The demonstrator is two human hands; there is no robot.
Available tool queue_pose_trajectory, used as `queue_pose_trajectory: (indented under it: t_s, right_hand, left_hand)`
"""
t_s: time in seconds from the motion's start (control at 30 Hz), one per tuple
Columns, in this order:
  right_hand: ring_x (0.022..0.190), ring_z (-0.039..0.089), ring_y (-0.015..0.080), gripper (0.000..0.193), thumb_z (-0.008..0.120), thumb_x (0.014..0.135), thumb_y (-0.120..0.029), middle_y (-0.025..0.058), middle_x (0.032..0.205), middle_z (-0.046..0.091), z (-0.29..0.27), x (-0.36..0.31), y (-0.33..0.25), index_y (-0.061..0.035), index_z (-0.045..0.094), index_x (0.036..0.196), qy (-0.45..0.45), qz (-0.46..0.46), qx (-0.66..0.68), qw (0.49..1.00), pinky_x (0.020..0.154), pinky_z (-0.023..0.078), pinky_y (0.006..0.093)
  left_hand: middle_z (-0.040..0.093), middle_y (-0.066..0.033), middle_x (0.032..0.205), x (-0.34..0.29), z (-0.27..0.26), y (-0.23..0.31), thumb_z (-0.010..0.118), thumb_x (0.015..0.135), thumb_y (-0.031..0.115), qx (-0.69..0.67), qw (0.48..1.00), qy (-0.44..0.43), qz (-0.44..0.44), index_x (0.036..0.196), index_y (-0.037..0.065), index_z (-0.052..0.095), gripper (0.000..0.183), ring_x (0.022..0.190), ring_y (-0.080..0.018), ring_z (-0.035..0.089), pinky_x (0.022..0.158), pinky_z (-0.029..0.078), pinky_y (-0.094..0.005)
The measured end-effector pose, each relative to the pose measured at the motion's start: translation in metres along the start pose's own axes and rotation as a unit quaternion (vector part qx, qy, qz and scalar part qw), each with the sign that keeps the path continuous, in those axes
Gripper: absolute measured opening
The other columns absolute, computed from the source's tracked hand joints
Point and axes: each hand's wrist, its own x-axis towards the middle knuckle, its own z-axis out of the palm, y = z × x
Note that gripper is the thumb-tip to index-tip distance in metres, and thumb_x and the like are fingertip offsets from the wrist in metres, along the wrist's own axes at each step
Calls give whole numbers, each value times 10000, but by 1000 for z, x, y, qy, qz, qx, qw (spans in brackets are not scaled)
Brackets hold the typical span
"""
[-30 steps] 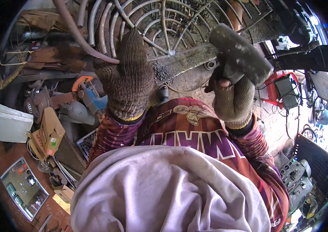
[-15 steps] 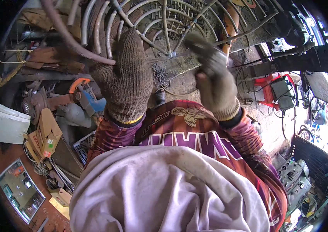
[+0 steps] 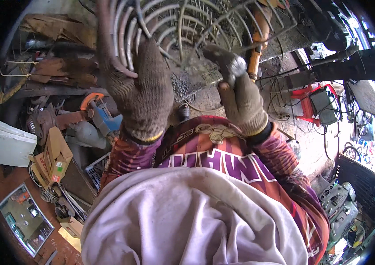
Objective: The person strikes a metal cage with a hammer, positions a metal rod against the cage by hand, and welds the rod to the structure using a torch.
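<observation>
A round grille (image 3: 181,26) of curved and spoke-like metal rods fills the top middle of the view. My left hand (image 3: 143,95), in a brown knit glove, is closed at the grille's near left side, with the end of a thick curved rod between thumb and fingers. In a matching glove, my right hand (image 3: 247,104) is closed round what looks like a hammer (image 3: 231,64), with a dark head and a shiny face. The hammer's head is over the grille's near right edge; I cannot tell if they touch. Its handle is mostly hidden in the glove.
An orange power tool (image 3: 259,37) lies beyond my right hand. To the left stand a blue cut-off machine (image 3: 104,117) with an orange guard and a cardboard box (image 3: 54,157). On the right, a grey machine (image 3: 323,106) sits on a red stool (image 3: 301,104) among cables.
The grille has turned, and its thick outer rod at the left has swung rightward at the top. The hammer, blurred before, has moved slightly left and lower with my right hand.
</observation>
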Motion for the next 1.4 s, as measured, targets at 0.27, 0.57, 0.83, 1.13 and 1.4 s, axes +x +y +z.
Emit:
queue_pose_trajectory:
  t_s: [0.27, 0.57, 0.83, 1.13, 1.4]
  right_hand:
    - [789, 560, 120, 407, 506, 1012, -203, 68, 1000, 594, 8, -18, 17, 42, 454, 1334, 102, -40, 272, 956, 678, 483, 275]
    - [733, 549, 95, 464, 625, 983, -313, 19, 933, 605, -22, 24, 38, -6, 490, 1303, 260, 21, 311, 914, 631, 467, 228]
    - [724, 645, 106, 377, 573, 1018, -321, 29, 952, 655, -46, 71, 43, -73, 544, 1302, 194, 58, 482, 852, 579, 531, 243]
    - [753, 630, 74, 421, 615, 998, -342, 3, 976, 652, -20, 60, 56, -71, 536, 1310, 221, 121, 361, 898, 594, 528, 211]
    - [638, 599, 60, 386, 637, 983, -322, -1, 850, 642, -38, 51, 39, -37, 562, 1233, 146, 180, 384, 894, 544, 514, 211]
  left_hand:
    - [653, -117, 1191, 10, 3, 14, 643, 883, 65, -297, 923, 119, -215, 1234, 10, 605, 357, 1035, -244, 656, 890, 543, -383]
    - [716, -139, 1044, 15, -15, -51, 693, 882, 205, -435, 808, -110, -382, 1143, 18, 662, 322, 990, -287, 694, 841, 571, -368]
    - [649, -192, 1189, 16, -14, -25, 601, 975, 366, -717, 443, -221, -490, 1300, 47, 534, 460, 1010, -307, 695, 751, 649, -411]
    - [587, -235, 1283, 7, -16, -25, 511, 1022, 428, -786, 280, -218, -506, 1396, 49, 445, 537, 1069, -382, 661, 852, 622, -500]
    - [608, -222, 1258, -6, -26, -8, 551, 979, 521, -686, 359, -298, -558, 1398, 67, 446, 627, 1047, -386, 671, 856, 599, -538]
